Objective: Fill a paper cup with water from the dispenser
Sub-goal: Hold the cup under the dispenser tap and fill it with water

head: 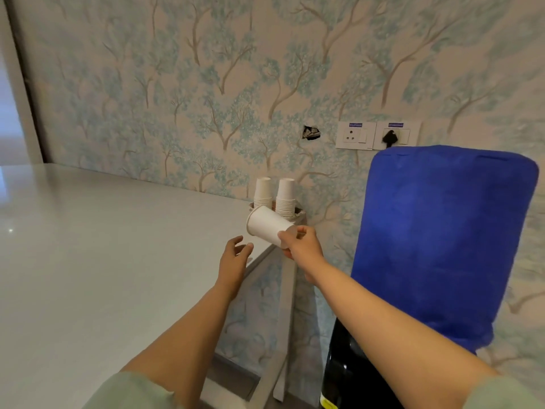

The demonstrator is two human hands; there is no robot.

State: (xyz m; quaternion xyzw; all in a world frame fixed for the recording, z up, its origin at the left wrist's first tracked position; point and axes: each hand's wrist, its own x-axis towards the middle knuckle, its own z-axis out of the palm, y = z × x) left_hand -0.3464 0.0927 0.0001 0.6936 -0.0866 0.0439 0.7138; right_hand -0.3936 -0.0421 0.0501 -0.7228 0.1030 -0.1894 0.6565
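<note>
right hand [300, 246] pinches 1 paper cup [267, 224] by its base end, fingers wrapped round the bottom; cup is tipped nearly sideways, mouth facing left, held in the air over the far right corner of the desk [118, 246]. left hand [236, 256] is loose & open, fingers slightly spread, grasping nothing, just below-left of the cup's rim, not touching it. both forearms bare, pale green sleeves at the bottom edge.

behind the cup: 2 stacks of paper cups [275, 194], upside down, side by side at the desk corner against the wall, sitting in some sort of holder, hard to make out.

desk top is plain pale grey, glossy, w/ white legs showing below the corner.

right of the desk: 1 water dispenser [342, 367], dark body, w/ a bottle on top under a blue cover [442, 240].

wall has wallpaper w/ blue-green trees. 2 socket plates [379, 136] side by side above the dispenser; right one has a black plug in it. 1 ragged hole [311, 133] in the wallpaper left of the sockets.
</note>
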